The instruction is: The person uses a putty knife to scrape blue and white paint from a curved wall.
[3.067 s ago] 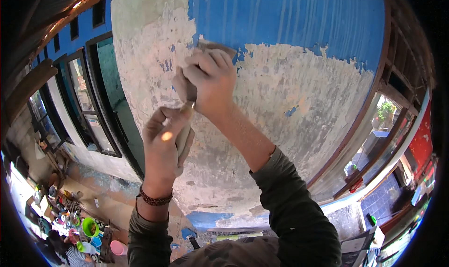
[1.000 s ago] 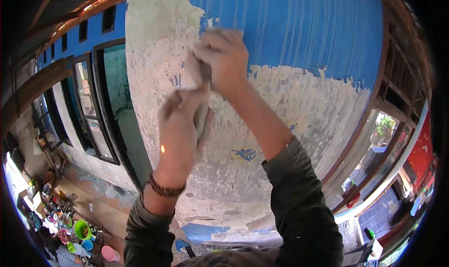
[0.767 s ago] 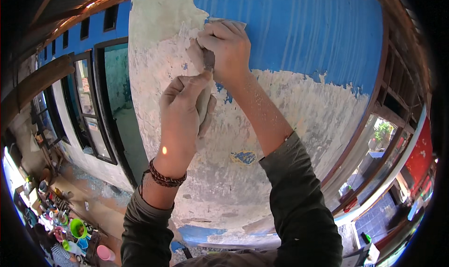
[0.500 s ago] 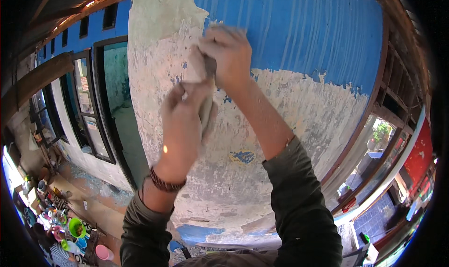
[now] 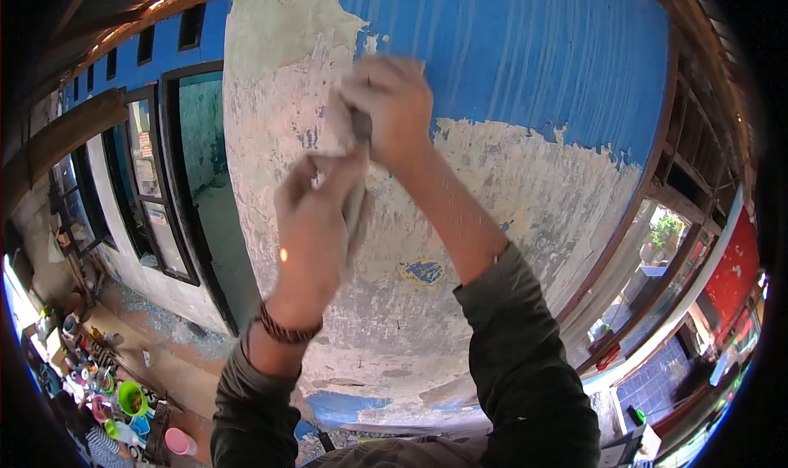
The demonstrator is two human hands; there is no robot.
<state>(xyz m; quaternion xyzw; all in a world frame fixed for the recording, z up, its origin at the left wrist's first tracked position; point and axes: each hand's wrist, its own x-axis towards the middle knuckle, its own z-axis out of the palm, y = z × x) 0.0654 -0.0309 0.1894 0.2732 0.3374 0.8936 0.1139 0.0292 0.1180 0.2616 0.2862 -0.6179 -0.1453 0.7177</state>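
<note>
Up against the peeling wall (image 5: 509, 214), at the ragged lower edge of its blue paint, both hands are raised and blurred. Right hand (image 5: 392, 107) is clenched around a small grey scraper-like tool (image 5: 343, 123), pressed to bare plaster. Left hand (image 5: 316, 222) sits just below, fingers curled, touching the tool's lower end; firm grip or not, cannot tell. Braided brown wristband (image 5: 283, 331) on left wrist.

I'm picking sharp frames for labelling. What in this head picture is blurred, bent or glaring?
Head view: both hands, left and right, are motion-smeared; the wall is fairly sharp in even daylight; the doorway bows toward the rim; corners black; no harsh glare.
</note>
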